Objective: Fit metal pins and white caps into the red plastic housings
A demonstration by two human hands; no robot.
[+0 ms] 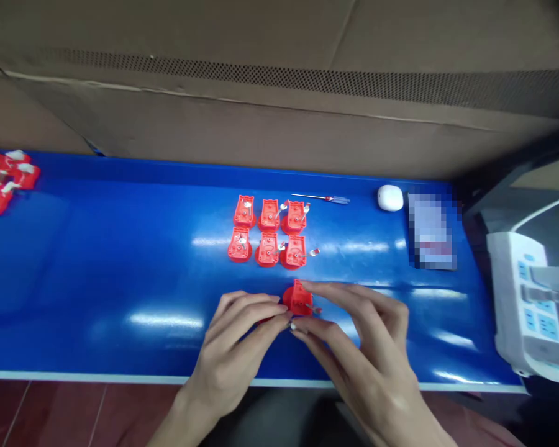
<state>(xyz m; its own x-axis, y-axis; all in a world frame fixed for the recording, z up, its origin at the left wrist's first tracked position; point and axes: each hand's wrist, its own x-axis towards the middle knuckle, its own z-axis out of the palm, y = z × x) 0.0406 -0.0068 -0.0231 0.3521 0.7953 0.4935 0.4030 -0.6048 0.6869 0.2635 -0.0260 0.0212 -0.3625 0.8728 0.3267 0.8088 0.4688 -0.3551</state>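
Observation:
A small red plastic housing (pixel 300 300), open side up, lies on the blue table between my hands. A thin metal piece with a red and white end sticks out at its right. My right hand (pixel 361 338) spans this housing, one finger at its far edge and other fingertips at its near edge, by a tiny white spot. My left hand (pixel 242 347) has its fingertips pressed together at the housing's left side; what they pinch is hidden. A bit of red shows under those fingers. Beyond my hands, several similar housings (pixel 269 249) stand in two rows, with small metal pieces in them.
A screwdriver (pixel 336 199) lies behind the rows. To its right are a white rounded case (pixel 390 198) and a blurred-out flat object (pixel 431 230). A white power strip (pixel 524 298) is at the right edge. Red and white parts (pixel 7 177) are piled far left. Cardboard (pixel 261 133) lines the back.

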